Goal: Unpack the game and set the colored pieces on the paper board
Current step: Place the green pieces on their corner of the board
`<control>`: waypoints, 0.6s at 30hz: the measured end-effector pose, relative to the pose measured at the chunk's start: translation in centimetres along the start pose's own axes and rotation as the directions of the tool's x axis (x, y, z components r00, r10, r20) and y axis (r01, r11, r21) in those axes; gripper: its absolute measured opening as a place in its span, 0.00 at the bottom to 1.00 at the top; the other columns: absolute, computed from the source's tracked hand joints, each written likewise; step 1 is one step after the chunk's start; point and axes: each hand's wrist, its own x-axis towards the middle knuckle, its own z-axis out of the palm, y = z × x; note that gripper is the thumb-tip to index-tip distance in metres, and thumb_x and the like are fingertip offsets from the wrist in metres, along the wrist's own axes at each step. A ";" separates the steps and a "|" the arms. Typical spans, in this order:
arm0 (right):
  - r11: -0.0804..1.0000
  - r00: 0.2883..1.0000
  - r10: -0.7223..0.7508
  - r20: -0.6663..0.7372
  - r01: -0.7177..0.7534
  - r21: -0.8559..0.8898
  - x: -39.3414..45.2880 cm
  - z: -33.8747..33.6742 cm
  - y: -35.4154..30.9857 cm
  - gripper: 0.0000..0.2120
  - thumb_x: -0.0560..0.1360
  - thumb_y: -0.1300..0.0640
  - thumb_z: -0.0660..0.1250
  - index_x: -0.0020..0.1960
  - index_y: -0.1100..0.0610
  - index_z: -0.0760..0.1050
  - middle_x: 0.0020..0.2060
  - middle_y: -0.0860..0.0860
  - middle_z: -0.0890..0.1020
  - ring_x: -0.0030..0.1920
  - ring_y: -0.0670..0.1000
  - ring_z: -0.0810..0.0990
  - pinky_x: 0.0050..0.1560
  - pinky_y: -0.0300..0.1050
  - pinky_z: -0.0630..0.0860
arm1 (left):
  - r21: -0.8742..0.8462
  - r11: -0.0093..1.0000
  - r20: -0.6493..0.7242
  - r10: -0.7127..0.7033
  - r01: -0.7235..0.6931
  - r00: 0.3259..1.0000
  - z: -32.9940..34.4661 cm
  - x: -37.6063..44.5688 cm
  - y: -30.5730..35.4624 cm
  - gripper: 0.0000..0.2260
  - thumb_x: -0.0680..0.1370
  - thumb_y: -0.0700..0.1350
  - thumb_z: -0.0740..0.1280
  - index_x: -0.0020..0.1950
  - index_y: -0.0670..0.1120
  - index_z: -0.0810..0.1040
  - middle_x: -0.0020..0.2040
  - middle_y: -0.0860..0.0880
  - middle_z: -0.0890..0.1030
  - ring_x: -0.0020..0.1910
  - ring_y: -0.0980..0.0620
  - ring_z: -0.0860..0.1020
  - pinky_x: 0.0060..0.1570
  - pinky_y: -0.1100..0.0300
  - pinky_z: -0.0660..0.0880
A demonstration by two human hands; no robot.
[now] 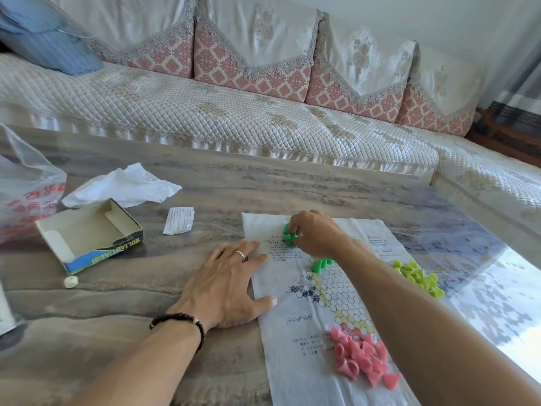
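Note:
The paper board (295, 356) lies on the marble table, printed with a hexagon grid and text. My left hand (225, 285) rests flat on its left edge, fingers spread. At the far end of the board my right hand (314, 232) pinches dark green pieces (288, 234) from a small cluster. A few more dark green pieces (320, 264) sit just under my right forearm. A heap of pink cone-shaped pieces (361, 358) lies near the board's near end. Lime green pieces (418, 276) are piled at the board's right edge.
The empty game box (87, 232) lies open at the left, a small white disc (71, 281) in front of it. A folded leaflet (179, 220), a crumpled tissue (123, 186) and a plastic bag (26, 191) lie further back and left. A sofa runs behind the table.

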 end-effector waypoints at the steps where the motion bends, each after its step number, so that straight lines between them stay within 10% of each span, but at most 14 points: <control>1: 1.000 1.000 -0.006 0.007 0.006 -0.018 -0.1 -0.1 0.1 0.11 0.74 0.60 0.65 0.56 0.53 0.78 0.50 0.49 0.81 0.53 0.51 0.76 0.56 0.50 0.74 | 0.005 1.000 0.001 0.003 -0.003 1.000 0.0 0.0 0.0 0.39 0.68 0.71 0.54 0.77 0.56 0.56 0.79 0.54 0.51 0.77 0.55 0.46 0.74 0.56 0.40; 12: 0.988 0.990 0.138 -0.030 -0.136 0.073 -1.5 -4.8 6.2 0.11 0.76 0.65 0.60 0.41 0.68 0.78 0.38 0.61 0.83 0.31 0.53 0.78 0.39 0.49 0.82 | 0.004 1.000 -0.005 -0.001 0.001 1.000 0.1 0.1 0.0 0.42 0.66 0.72 0.51 0.77 0.56 0.56 0.78 0.55 0.53 0.76 0.56 0.47 0.74 0.56 0.40; 18: 0.980 0.983 0.182 0.011 -0.182 0.086 -2.3 -3.8 7.0 0.09 0.74 0.67 0.63 0.44 0.64 0.83 0.41 0.52 0.85 0.40 0.54 0.84 0.43 0.47 0.83 | 0.005 1.000 0.002 -0.007 0.007 1.000 0.3 0.1 0.0 0.41 0.67 0.72 0.52 0.77 0.57 0.55 0.78 0.55 0.52 0.77 0.56 0.46 0.75 0.55 0.41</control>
